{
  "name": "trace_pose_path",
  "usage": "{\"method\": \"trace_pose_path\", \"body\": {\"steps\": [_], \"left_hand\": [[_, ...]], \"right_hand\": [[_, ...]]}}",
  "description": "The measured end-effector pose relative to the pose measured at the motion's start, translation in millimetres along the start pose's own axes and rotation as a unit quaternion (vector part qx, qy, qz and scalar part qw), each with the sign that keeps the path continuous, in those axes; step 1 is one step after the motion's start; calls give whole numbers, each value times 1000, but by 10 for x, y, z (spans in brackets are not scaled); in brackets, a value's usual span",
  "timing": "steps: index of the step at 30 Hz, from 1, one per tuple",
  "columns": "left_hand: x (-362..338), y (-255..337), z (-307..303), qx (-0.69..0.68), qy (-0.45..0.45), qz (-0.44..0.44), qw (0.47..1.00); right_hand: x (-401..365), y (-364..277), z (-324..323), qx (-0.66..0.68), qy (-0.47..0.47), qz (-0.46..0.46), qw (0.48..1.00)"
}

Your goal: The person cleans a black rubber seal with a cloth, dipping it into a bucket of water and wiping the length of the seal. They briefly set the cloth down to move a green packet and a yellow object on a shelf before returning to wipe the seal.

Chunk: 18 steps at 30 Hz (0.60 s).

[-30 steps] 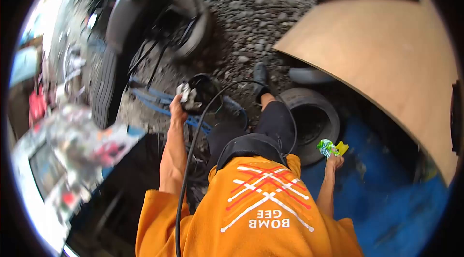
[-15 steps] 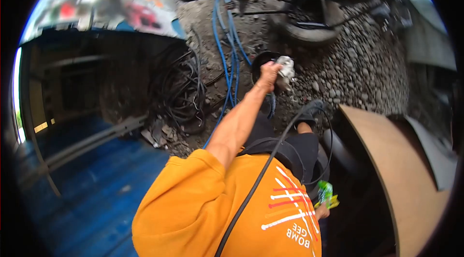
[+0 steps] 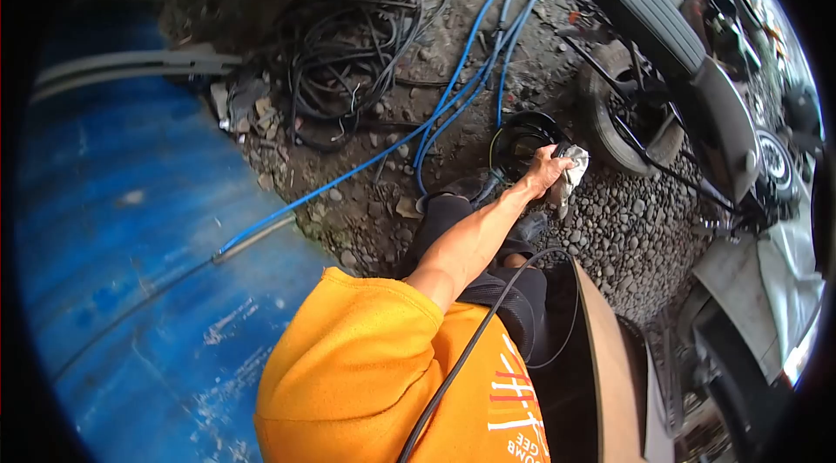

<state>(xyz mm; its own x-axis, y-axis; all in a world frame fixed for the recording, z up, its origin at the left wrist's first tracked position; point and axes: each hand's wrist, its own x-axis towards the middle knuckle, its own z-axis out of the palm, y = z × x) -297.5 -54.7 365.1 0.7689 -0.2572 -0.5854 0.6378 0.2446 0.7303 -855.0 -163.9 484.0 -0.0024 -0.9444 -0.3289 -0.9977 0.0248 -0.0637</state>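
Note:
My left arm reaches out past my knees, and my left hand (image 3: 543, 174) is closed around a crumpled whitish rag (image 3: 575, 168). The rag's lower end hangs down over the gravel. Right beside the hand, partly covered by it, is a round black container (image 3: 522, 139) on the ground, its inside dark. My right hand is outside the view.
Blue hoses (image 3: 475, 84) cross the dirt near a tangle of black cables (image 3: 348, 71). A tire (image 3: 610, 123) lies under a long black seat (image 3: 644, 1). Blue corrugated sheet (image 3: 157, 245) spreads left; a brown board (image 3: 601, 358) stands right.
My view has swung, so the scene sits differently. The left hand still grips the rag beside the black container. My right hand, with a green and yellow packet, has left the view.

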Motion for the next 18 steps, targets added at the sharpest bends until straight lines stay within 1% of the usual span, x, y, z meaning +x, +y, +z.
{"method": "trace_pose_path", "body": {"steps": [2, 7, 9, 10, 12, 14, 15, 17, 18], "left_hand": [[-10, 38, -133, 0, 38, 14, 999], [-274, 174, -369, 1, 63, 20, 998], [-318, 70, -421, 3, 76, 25, 997], [-306, -34, -452, -21, 72, 11, 997], [-360, -112, -487, -33, 68, 14, 997], [-393, -171, -484, -42, 69, 18, 997], [-420, -212, -487, -48, 74, 22, 996], [-528, -166, -451, -53, 74, 19, 996], [-561, -172, -434, -65, 71, 18, 995]], "right_hand": [[136, -67, -60, -30, -2, -30, 999], [406, -122, -204, -88, 3, -81, 993], [517, -131, -211, -104, 12, -96, 990], [582, -161, -196, -109, 15, -106, 988], [704, -182, -178, -112, 24, -121, 986], [710, -402, -227, -64, 36, -139, 988], [707, -557, -252, -8, 46, -157, 986], [813, -723, -240, 89, 19, -122, 988], [890, -762, -208, 134, 26, -140, 981]]}}
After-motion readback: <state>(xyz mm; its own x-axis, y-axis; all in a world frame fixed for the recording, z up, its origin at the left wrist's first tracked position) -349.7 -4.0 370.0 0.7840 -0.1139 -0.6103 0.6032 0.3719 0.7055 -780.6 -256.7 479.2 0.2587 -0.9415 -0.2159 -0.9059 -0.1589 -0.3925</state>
